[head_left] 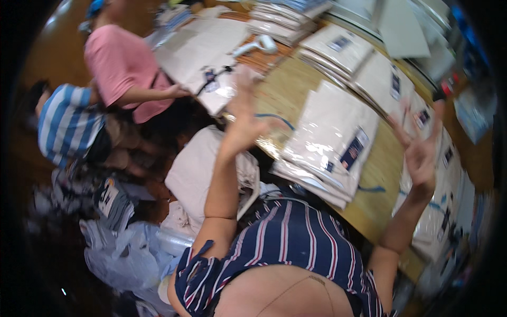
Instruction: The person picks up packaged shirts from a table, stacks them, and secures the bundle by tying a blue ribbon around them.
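My left hand (245,119) is raised above the table's near left edge, fingers spread and holding nothing, a little blurred. My right hand (421,156) is up on the other side with its fingers apart, also holding nothing, in front of packed garments along the right edge. Between them lies a stack of folded off-white garments in clear plastic bags (327,137), with a dark label on the top one. A blue strap (274,119) pokes out to the left of this stack, and another blue strap end (372,188) shows at its lower right.
More bagged garments (338,46) line the table's (280,87) far and right sides. A white handheld device (257,46) lies at the back. At the left, a person in pink (124,68) touches a bagged garment, beside someone in a striped shirt (71,124). Plastic bags (127,253) lie lower left.
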`<action>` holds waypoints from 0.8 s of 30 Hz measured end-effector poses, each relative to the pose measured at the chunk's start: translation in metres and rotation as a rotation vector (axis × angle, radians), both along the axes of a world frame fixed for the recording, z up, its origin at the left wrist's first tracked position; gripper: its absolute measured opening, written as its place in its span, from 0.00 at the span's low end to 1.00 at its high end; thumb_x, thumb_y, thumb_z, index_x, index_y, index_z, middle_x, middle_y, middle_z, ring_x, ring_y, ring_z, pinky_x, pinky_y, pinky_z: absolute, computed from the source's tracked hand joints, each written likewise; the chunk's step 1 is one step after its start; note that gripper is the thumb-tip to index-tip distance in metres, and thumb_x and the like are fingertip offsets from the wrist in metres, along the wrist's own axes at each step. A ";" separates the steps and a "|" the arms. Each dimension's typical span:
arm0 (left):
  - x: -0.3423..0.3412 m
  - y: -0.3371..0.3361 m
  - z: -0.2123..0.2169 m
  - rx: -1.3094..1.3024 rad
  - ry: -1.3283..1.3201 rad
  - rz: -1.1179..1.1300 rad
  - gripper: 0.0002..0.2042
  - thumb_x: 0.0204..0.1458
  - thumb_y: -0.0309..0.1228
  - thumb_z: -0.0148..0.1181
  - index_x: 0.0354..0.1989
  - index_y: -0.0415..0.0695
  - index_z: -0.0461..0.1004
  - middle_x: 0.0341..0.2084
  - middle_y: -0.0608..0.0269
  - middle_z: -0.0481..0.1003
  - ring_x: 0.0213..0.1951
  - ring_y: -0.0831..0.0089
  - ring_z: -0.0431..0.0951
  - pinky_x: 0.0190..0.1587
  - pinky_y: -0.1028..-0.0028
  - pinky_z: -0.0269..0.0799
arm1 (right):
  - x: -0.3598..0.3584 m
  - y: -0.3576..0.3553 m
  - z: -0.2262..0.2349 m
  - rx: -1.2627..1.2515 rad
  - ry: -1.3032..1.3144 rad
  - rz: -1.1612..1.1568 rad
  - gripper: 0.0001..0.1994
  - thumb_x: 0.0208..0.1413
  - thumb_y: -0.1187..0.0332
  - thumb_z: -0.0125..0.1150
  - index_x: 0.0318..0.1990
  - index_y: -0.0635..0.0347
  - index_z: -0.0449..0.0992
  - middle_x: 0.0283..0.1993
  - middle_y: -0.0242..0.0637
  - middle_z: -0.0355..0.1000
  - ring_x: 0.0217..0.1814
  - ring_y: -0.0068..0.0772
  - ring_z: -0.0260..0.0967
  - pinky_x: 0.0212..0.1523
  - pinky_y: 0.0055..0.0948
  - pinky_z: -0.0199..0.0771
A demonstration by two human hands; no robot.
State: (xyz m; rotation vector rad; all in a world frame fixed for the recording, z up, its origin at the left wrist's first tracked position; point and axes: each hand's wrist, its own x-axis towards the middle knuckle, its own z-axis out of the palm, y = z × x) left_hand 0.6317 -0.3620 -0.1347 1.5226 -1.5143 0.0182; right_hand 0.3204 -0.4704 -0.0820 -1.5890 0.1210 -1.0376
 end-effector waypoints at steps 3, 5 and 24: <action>0.011 -0.016 -0.013 -0.026 -0.080 0.366 0.38 0.40 0.36 0.57 0.56 0.37 0.41 0.55 0.43 0.45 0.57 0.55 0.44 0.56 0.66 0.40 | -0.044 -0.022 -0.004 0.158 -0.134 -0.253 0.36 0.43 0.58 0.55 0.57 0.55 0.40 0.55 0.48 0.49 0.57 0.41 0.49 0.54 0.40 0.50; 0.016 -0.027 -0.044 0.219 0.370 -0.038 0.29 0.45 0.35 0.53 0.54 0.38 0.50 0.50 0.46 0.57 0.53 0.63 0.56 0.53 0.71 0.50 | -0.067 -0.041 -0.042 0.214 0.091 -0.298 0.27 0.47 0.64 0.52 0.53 0.58 0.49 0.48 0.44 0.57 0.47 0.32 0.58 0.46 0.32 0.59; -0.029 -0.048 -0.100 0.442 0.129 -0.007 0.14 0.45 0.31 0.51 0.38 0.35 0.68 0.25 0.55 0.71 0.25 0.73 0.70 0.30 0.76 0.66 | -0.138 0.023 -0.041 0.406 0.352 -0.938 0.25 0.43 0.75 0.55 0.50 0.70 0.53 0.44 0.42 0.62 0.43 0.25 0.61 0.43 0.21 0.62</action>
